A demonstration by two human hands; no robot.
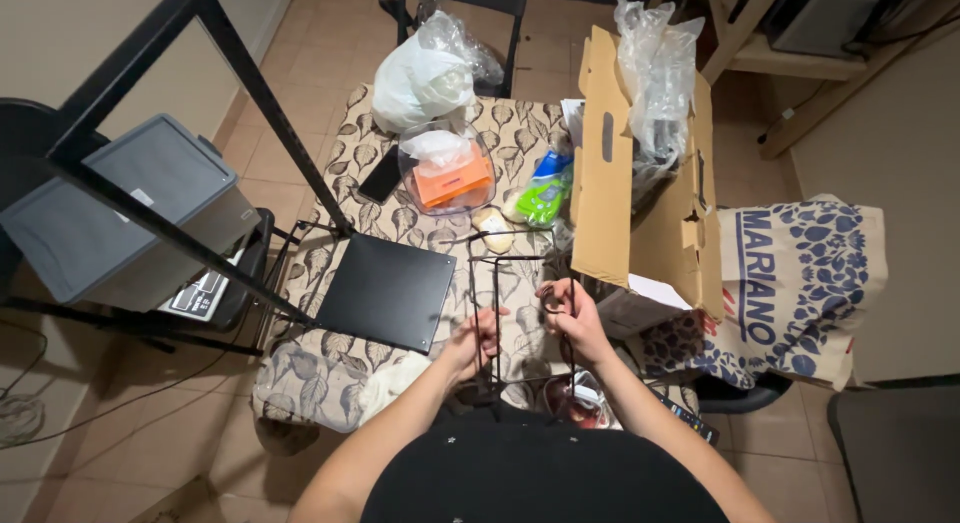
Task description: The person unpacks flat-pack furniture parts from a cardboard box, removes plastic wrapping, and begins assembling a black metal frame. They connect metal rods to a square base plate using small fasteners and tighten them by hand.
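At the bottom centre of the frame the person's two forearms reach up from a dark lap. The left hand [473, 340] is curled round a thin upright bar of a black wire frame [520, 313], its fingers [488, 321] pressed together about the rod. The right hand [572, 318] grips the frame's right-hand bar, its fingers [556, 301] pinching the wire near a bend. The frame stands lower centre, between the hands, over a leaf-patterned worktop [320, 368].

The frame looks like thin metal rod: probably light, stiff along each bar but apt to flex and twist as a whole, smooth and narrow enough to slip in a loose grip. Holding it at two separate uprights, close to joints or bends, would likely steady it best; a single bar held mid-span might let it swing.

Just left of the hands lies a flat black panel [386, 291], joined to a taller black stand [200, 133] running to the upper left. Right of centre stands an open cardboard box [610, 183] with clear plastic [655, 73] spilling out. Farther up are a clear tub with an orange thing inside [448, 173], a green package [543, 198] and a white bag [420, 83]. A patterned tote [800, 283] sits at right.
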